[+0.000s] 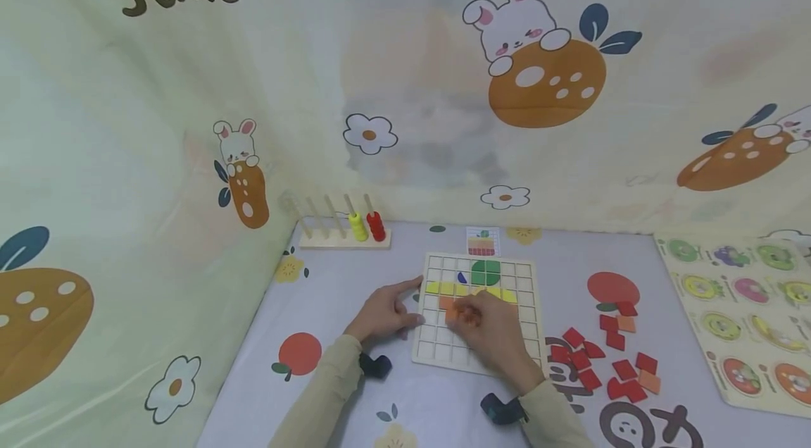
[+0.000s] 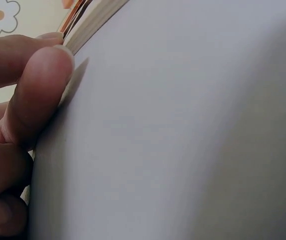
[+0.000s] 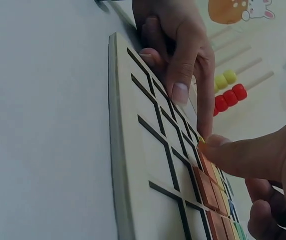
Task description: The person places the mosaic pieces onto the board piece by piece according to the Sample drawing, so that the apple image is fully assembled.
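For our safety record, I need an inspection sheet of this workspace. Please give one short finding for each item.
Surface: pale cloth printed with fruit and flowers.
Job's things: grid board, partly filled with green, blue, yellow and orange pieces; picture card behind it; loose red and orange pieces at its right.
Clutter: bead rack, back left; food-picture board, far right.
Left grip: thumb and index finger touch the grid board's left edge.
Right grip: appears to pinch an orange piece above the grid board.
Cables: nothing seen.
Surroundings: pale wall covering with rabbits and flowers.
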Tool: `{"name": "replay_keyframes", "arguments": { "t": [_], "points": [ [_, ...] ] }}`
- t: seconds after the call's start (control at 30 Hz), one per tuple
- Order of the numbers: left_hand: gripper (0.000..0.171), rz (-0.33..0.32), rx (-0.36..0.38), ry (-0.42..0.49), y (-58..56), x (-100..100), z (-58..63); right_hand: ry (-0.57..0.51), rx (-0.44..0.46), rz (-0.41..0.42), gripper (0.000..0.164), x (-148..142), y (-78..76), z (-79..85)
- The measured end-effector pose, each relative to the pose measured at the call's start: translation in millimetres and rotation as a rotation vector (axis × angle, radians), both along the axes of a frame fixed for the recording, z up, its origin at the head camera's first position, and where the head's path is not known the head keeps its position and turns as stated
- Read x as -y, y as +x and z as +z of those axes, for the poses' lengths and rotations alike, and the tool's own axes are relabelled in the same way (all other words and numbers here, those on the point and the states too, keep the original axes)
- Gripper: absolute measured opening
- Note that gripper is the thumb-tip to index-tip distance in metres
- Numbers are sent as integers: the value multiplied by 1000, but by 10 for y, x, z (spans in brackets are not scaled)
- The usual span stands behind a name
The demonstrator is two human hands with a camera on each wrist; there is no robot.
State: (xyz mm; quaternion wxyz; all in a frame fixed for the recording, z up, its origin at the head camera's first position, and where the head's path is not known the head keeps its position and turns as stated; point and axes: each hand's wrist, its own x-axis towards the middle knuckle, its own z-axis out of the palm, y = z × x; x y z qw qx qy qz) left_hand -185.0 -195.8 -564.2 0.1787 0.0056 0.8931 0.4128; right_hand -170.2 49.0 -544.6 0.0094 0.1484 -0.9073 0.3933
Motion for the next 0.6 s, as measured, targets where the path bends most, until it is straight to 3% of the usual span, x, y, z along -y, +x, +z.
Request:
{"name": "replay_keyframes", "arguments": {
  "t": [0.43, 0.6],
  "points": [
    [83, -5, -12, 4, 5, 2, 15, 183, 4, -29, 30, 145, -23, -20],
    [82, -3, -4, 9, 9, 12, 20, 178, 21, -37, 31, 162, -24, -25]
  ]
}}
